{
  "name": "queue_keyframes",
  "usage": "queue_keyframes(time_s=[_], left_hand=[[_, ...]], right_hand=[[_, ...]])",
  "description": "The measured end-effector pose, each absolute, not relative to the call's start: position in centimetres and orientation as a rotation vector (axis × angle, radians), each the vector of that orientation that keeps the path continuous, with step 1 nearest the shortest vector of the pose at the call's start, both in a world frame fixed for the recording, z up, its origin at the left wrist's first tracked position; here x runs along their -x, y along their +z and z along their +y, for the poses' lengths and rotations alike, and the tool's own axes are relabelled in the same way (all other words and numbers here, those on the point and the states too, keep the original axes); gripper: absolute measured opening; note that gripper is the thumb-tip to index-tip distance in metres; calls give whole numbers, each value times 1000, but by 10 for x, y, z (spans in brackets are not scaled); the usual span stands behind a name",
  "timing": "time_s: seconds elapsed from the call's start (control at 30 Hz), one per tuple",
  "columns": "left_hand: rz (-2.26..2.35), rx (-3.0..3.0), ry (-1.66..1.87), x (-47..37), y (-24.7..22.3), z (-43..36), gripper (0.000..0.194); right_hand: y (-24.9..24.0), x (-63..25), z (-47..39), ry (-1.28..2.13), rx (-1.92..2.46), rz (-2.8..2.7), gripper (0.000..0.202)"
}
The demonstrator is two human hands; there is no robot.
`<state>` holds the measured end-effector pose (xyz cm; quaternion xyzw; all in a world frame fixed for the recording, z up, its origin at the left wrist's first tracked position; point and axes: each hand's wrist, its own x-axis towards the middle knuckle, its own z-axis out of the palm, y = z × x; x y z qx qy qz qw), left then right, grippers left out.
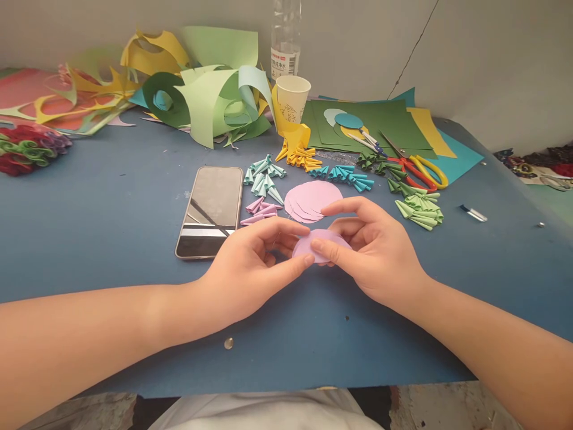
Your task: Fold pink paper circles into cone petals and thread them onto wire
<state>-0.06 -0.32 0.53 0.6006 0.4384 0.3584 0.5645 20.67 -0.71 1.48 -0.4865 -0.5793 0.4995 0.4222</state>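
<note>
On my table [286, 352], the phone [209, 212] lies left of the paper cones [267, 177]. Behind them I see the cup [293, 95], the bottle [285, 45] standing behind it. The scissors [414, 167] lie to the right.

Place was a paper-craft work area, home or workshop unclear. Blue-topped table [290, 340] sat below the grip on a lilac disc [326, 237]; rolled paper cones [344, 174] lay just beyond the grip, scissors [414, 170] and green card sheets [396, 125] farther off to its right, cut paper scraps [203, 101] far left of it.
</note>
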Motion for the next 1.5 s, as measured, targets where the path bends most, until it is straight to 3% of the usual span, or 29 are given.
queue_keyframes(time_s=[0.17,0.33,0.53,1.0,1.27,1.5], left_hand=[[1059,-1359,856,0,6,-3,29],[1014,-1263,921,1,6,-1,25],[984,-1211,943,1,5,0,23],[936,-1197,937,3,4,-1,29],[902,-1179,955,2,7,0,25],[914,-1258,911,1,5,-1,25]], right_hand=[[11,-210,-6,1131,1154,-1642,27],[13,-216,-1,890,975,-1943,39],[13,-217,-1,768,981,-2028,35],[18,-209,-4,1247,1120,-1503,39],[20,-212,-3,1180,1128,-1722,12],[20,-210,-4,1375,1207,-1566,22]])
